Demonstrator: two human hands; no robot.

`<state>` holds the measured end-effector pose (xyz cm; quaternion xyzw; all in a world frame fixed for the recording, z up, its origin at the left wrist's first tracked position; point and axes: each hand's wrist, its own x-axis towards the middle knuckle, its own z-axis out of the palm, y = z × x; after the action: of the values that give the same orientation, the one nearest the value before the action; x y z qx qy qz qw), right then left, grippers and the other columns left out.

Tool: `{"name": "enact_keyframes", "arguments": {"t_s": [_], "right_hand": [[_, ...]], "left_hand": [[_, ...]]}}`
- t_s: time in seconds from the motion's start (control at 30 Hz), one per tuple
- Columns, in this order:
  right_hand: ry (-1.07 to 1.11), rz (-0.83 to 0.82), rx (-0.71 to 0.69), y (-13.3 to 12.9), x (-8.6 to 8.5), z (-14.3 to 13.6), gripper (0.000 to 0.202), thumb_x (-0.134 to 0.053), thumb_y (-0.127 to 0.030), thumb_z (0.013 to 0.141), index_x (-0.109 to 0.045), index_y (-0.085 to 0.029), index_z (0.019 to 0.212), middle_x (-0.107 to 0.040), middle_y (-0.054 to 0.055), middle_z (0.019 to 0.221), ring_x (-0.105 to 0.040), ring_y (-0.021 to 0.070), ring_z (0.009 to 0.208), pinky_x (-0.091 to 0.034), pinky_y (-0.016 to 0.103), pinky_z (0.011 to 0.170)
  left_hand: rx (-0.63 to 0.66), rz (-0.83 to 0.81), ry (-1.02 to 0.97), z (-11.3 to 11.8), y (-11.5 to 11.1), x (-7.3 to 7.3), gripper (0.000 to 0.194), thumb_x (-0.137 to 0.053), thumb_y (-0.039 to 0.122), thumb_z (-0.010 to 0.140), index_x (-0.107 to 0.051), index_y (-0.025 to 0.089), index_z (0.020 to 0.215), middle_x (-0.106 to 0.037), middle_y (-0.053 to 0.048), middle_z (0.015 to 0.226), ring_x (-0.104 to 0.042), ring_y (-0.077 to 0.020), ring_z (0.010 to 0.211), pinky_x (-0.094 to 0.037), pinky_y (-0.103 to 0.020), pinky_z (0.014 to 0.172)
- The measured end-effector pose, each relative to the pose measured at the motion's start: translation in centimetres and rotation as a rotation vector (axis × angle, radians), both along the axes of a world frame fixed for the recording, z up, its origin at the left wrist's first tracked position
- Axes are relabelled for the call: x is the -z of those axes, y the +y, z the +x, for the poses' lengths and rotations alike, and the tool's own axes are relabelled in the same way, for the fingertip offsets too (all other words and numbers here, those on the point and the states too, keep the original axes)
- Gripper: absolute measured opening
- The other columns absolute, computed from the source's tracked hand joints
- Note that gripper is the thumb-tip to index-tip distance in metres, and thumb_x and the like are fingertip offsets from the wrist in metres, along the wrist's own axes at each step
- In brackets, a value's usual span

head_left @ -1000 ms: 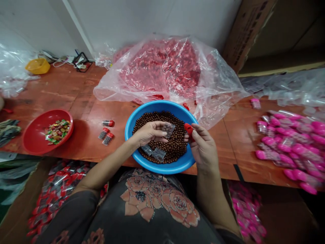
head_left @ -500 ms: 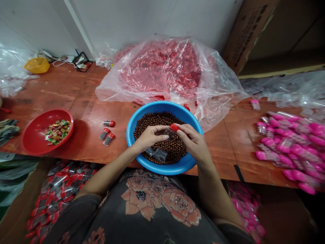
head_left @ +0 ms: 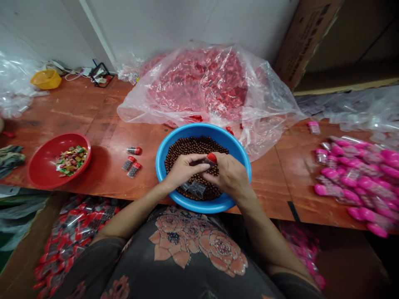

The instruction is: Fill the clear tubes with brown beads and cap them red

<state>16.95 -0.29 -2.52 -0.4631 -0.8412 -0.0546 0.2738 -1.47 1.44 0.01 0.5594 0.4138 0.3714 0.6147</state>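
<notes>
A pale wall point(head_left: 193, 20) backs the reddish wooden counter point(head_left: 274, 178), and against it slumps a big clear plastic bag point(head_left: 202, 83) full of small red pieces. From where I stand, the blue basin point(head_left: 203, 207) is in front of that bag, near the counter's front edge, with a heap of shiny brown beads point(head_left: 195, 143) inside and a few small clear containers point(head_left: 197, 189) lying on them.

Over the beads the person's two hands meet at a red-capped bottle. The left hand point(head_left: 183, 169) pinches its body between thumb and fingers, which hide most of it; the red cap point(head_left: 212, 157) shows at the top. The right hand point(head_left: 232, 172) curls up against the cap, thumb lower down; whether it grips or only presses, I cannot tell.

Left of the basin lie three finished-looking bottles point(head_left: 134, 170) with red caps, then a tilted red bowl point(head_left: 40, 174) of colourful little pieces point(head_left: 73, 161). Far to the right spreads a pile of pink-capped bottles point(head_left: 358, 174).
</notes>
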Motion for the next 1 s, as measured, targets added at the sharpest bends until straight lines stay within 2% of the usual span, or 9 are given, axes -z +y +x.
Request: {"name": "enact_keyframes", "arguments": {"t_s": [0.1,0.17,0.33,0.47,0.57,0.7,0.83,0.9,1.0], "right_hand": [[-0.032,0.04,-0.028,0.2,0.3,-0.3,0.051,-0.06,-0.054,0.087,-0.056,-0.014,0.118,-0.066,0.013,0.088,-0.058,0.026,0.08,-0.046,0.039,0.069],[-0.04,0.022,-0.05,0.3,0.2,-0.5,0.05,-0.06,-0.057,0.085,-0.059,-0.015,0.112,-0.066,0.012,0.086,-0.058,0.0259,0.078,-0.045,0.039,0.068],[-0.001,-0.045,-0.083,0.2,-0.2,-1.2,0.045,-0.058,-0.061,0.084,-0.064,-0.018,0.096,-0.064,0.01,0.077,-0.057,0.023,0.072,-0.043,0.036,0.064],[-0.01,-0.045,-0.118,0.0,-0.5,-1.3,0.043,-0.059,-0.059,0.083,-0.064,-0.017,0.091,-0.065,0.01,0.076,-0.059,0.0227,0.071,-0.044,0.035,0.064],[0.04,-0.112,-0.135,0.0,-0.5,-0.9,0.046,-0.064,-0.057,0.081,-0.064,-0.016,0.102,-0.068,0.012,0.083,-0.062,0.0256,0.077,-0.048,0.037,0.069],[0.424,-0.427,-0.053,0.2,0.1,0.2,0.068,-0.075,-0.059,0.071,-0.057,-0.021,0.124,-0.07,0.009,0.101,-0.065,0.0243,0.085,-0.052,0.038,0.072],[0.869,-0.714,0.061,0.2,0.7,0.7,0.035,-0.067,-0.055,0.081,-0.069,-0.02,0.086,-0.065,0.0,0.067,-0.057,0.0131,0.058,-0.046,0.026,0.055],[0.972,-0.738,0.085,0.0,0.5,0.5,0.03,-0.065,-0.049,0.086,-0.072,-0.02,0.08,-0.067,0.0,0.067,-0.058,0.0126,0.058,-0.047,0.026,0.056],[1.016,-0.627,0.093,-0.3,-0.1,-0.1,0.023,-0.064,-0.043,0.089,-0.075,-0.023,0.091,-0.074,0.001,0.082,-0.066,0.0157,0.072,-0.054,0.03,0.07]], "left_hand": [[-0.077,-0.226,-0.135,0.9,-0.1,0.2,0.053,-0.051,0.058,0.093,-0.064,0.018,0.125,-0.073,-0.01,0.104,-0.067,-0.0203,0.095,-0.05,-0.035,0.091],[-0.1,-0.374,-0.188,1.6,-0.1,0.5,0.061,-0.041,0.064,0.094,-0.061,0.017,0.127,-0.071,-0.008,0.088,-0.066,-0.0187,0.08,-0.052,-0.032,0.078],[-0.171,-0.488,-0.186,3.0,-0.5,0.7,0.038,-0.047,0.042,0.094,-0.063,0.019,0.121,-0.056,0.001,0.063,-0.049,-0.0107,0.05,-0.037,-0.023,0.048],[-0.186,-0.505,-0.225,3.1,-1.0,0.7,0.039,-0.041,0.035,0.094,-0.061,0.018,0.123,-0.054,0.002,0.061,-0.047,-0.0101,0.047,-0.033,-0.021,0.044],[-0.161,-0.498,-0.268,2.6,-1.2,0.5,0.042,-0.036,0.034,0.095,-0.06,0.016,0.125,-0.053,0.001,0.055,-0.048,-0.011,0.048,-0.036,-0.02,0.046],[-0.11,-0.532,-0.44,1.5,-0.7,-0.4,0.051,-0.027,0.039,0.098,-0.051,0.013,0.134,-0.054,0.001,0.055,-0.049,-0.0121,0.048,-0.042,-0.022,0.05],[-0.073,-0.602,-0.476,0.7,-0.4,-0.9,0.055,-0.029,0.049,0.098,-0.043,0.016,0.14,-0.054,0.002,0.058,-0.05,-0.0123,0.049,-0.046,-0.023,0.052],[-0.041,-0.623,-0.457,0.7,-0.5,-0.8,0.059,-0.031,0.057,0.098,-0.042,0.018,0.141,-0.053,0.002,0.058,-0.049,-0.0122,0.049,-0.044,-0.022,0.049],[0.006,-0.64,-0.444,1.0,-0.8,-0.4,0.074,-0.028,0.072,0.093,-0.044,0.018,0.14,-0.053,0.002,0.057,-0.048,-0.0123,0.047,-0.041,-0.022,0.044]]}}
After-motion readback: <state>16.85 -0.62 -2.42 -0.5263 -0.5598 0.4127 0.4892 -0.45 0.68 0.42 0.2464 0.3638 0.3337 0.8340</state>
